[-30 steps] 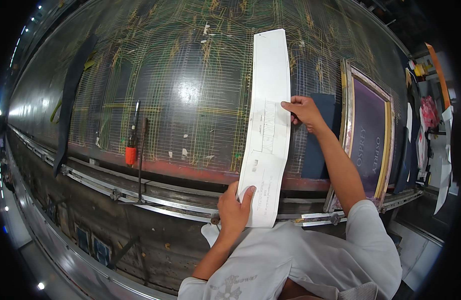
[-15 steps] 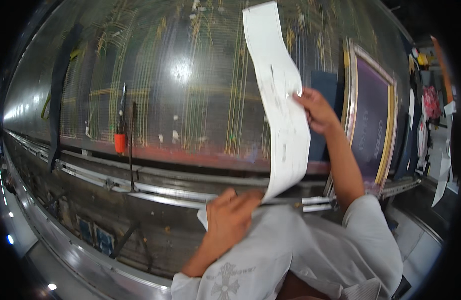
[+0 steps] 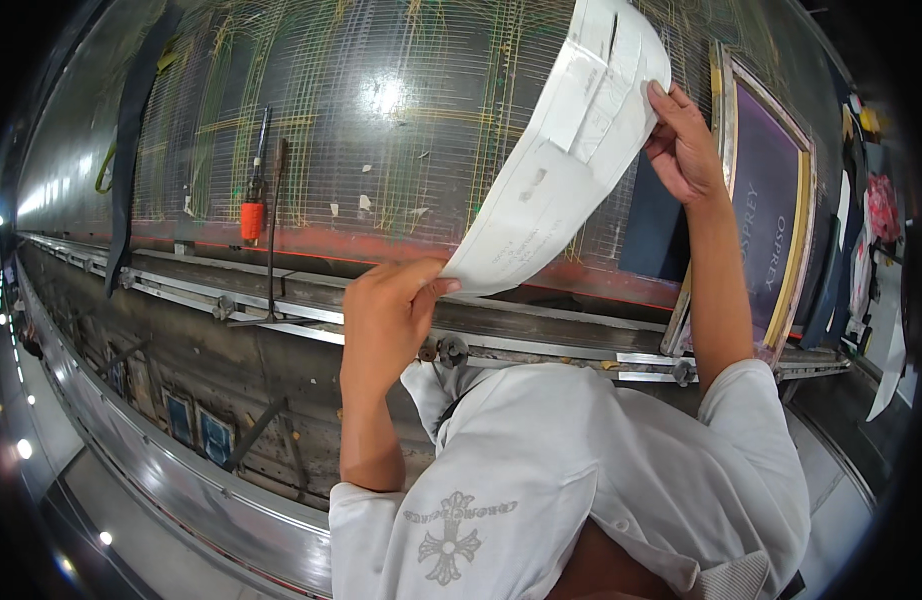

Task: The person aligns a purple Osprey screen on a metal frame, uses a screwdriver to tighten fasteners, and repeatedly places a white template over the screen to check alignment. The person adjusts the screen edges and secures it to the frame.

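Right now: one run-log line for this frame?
left hand: pinches near end of paper strip | right hand: holds far end | strip: bowed, lifted off printing table | framed screen: at right, untouched

Matt white paper strip (image 3: 571,150) is bending above a glossy, glaring table (image 3: 401,130) — dull metal rails (image 3: 311,300) are running below it.

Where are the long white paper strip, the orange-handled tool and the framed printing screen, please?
white paper strip (image 3: 571,150), head view, middle of the curved sheet.
orange-handled tool (image 3: 252,220), head view, its orange grip.
framed printing screen (image 3: 766,240), head view, purple mesh.
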Tool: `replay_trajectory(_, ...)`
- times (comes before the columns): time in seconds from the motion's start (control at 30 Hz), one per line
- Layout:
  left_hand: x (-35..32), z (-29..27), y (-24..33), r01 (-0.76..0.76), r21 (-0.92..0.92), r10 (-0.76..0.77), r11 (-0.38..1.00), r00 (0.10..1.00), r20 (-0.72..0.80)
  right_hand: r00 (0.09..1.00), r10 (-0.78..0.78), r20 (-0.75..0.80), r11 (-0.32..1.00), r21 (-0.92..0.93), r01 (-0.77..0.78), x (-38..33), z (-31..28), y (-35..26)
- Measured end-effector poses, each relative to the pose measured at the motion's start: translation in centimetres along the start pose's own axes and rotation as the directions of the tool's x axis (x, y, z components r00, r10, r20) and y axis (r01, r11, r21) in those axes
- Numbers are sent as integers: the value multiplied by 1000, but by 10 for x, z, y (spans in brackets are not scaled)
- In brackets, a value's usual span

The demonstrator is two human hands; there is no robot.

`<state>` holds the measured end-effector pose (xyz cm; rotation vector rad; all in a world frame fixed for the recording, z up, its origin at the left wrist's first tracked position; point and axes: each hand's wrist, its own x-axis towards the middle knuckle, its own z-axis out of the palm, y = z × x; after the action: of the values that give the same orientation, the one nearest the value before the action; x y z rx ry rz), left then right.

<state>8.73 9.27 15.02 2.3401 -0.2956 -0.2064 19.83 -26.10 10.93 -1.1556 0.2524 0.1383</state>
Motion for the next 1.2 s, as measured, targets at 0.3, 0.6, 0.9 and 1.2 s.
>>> replay_trajectory(0.3, -38, 89, -31, 206, -100, -184, 973, 964, 191, 963, 209, -172, 912, -320, -255, 1, -33, 36)
replay_trajectory(0.6, -24, 109, -25, 421, -255, -370, 870, 901, 226, 957, 131, -260, 806, -534, -256, 70, -46, 34)
replay_trajectory(0.9, 2, 111, -9, 505, -352, -503, 788, 858, 104, 966, -142, -215, 851, -525, 8, 147, -7, -1)
replay_trajectory(1.2, -13, 124, -30, 564, -332, -578, 756, 813, 65, 962, 20, -273, 665, -715, -217, 181, -43, 15)
